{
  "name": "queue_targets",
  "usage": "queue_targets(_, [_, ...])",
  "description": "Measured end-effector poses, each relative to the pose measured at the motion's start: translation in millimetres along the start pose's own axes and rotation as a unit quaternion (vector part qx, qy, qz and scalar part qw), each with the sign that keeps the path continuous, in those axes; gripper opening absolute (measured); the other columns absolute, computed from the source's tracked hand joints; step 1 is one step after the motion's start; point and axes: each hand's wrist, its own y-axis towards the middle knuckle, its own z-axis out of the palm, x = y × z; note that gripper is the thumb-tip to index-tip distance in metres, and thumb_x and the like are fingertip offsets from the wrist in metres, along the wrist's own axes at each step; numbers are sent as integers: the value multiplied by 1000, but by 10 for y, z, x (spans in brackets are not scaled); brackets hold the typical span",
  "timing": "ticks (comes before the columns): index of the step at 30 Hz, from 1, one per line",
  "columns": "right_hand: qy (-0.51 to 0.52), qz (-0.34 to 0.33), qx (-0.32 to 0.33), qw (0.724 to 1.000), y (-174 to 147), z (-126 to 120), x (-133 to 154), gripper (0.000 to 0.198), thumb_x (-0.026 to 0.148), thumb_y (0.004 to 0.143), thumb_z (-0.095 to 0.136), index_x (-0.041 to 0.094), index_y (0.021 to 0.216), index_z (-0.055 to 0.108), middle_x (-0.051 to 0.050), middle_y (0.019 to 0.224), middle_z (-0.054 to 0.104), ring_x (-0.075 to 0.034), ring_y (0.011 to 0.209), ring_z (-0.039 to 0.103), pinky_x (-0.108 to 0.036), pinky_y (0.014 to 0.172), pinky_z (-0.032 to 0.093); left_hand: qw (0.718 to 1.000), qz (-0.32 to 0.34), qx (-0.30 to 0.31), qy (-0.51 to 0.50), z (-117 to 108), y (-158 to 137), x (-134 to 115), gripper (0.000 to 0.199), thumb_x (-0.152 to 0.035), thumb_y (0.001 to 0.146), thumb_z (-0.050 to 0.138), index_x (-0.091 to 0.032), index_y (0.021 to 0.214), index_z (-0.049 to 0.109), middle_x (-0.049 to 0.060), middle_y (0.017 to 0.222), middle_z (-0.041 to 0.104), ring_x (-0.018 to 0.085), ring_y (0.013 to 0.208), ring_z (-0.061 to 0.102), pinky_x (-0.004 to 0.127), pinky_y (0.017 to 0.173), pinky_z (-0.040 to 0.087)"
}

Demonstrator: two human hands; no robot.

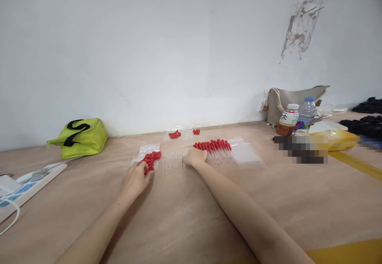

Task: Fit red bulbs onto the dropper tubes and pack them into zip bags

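My left hand (pixel 137 177) rests at a small pile of red elongated pieces (pixel 153 156) lying on a clear plastic bag (pixel 146 149). Its thumb and fingers are curled around a red piece at the near side of the pile. My right hand (pixel 195 157) lies at the right end of a row of thin clear sticks (pixel 173 161), fingers closed and pointing left; what they hold, if anything, is hidden. To its right, several sticks with red tips (pixel 215 146) lie side by side, partly over flat clear bags (pixel 246 152).
Near the wall, a clear bag (pixel 187 135) bears small groups of red pieces. A green bag (pixel 85 138) and a power strip (pixel 32 188) are at left. A beige bag (pixel 274 108), two bottles (pixel 289 120) and a yellow tissue pack (pixel 337 138) stand at right.
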Motion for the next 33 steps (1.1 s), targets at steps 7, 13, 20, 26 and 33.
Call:
queue_targets(7, [24, -23, -32, 999, -94, -133, -70, 24, 32, 75, 47, 15, 79, 63, -12, 82, 66, -24, 80, 60, -38, 79, 31, 1000, -3, 10, -27, 101, 15, 66, 6, -21, 78, 48, -17, 82, 49, 7, 82, 59, 22, 74, 56, 28, 61, 40])
queue_targets(13, [114, -181, -130, 968, -393, -317, -576, 22, 27, 85, 35, 15, 93, 53, -9, 86, 63, -17, 78, 57, -27, 67, 36, 971, 142, -69, -177, 44, -141, -362, 23, -17, 84, 39, -17, 102, 52, 8, 95, 52, 20, 86, 52, 32, 74, 42])
queue_targets(20, [92, -375, -177, 905, -850, -219, -1131, 23, 18, 85, 37, 19, 102, 52, -6, 91, 62, -16, 80, 54, -31, 76, 32, 911, 154, 36, -380, 135, -352, -875, 18, -30, 82, 47, -17, 85, 59, 3, 81, 55, 14, 67, 53, 23, 56, 41])
queue_targets(26, [83, -402, -160, 898, -1056, -197, -1124, 14, 19, 83, 41, 17, 85, 55, -3, 77, 62, -12, 67, 53, -31, 76, 27, 900, 140, 91, -403, 175, -386, -918, 22, -37, 79, 51, -17, 76, 58, -1, 68, 58, 13, 61, 51, 22, 55, 38])
queue_targets(33, [76, -404, -145, 900, -1068, -184, -1104, 17, 22, 84, 39, 17, 85, 56, -3, 76, 62, -12, 66, 52, -32, 77, 25, 899, 152, 92, -400, 152, -411, -923, 21, -37, 81, 49, -17, 79, 57, 0, 71, 57, 13, 64, 51, 23, 58, 39])
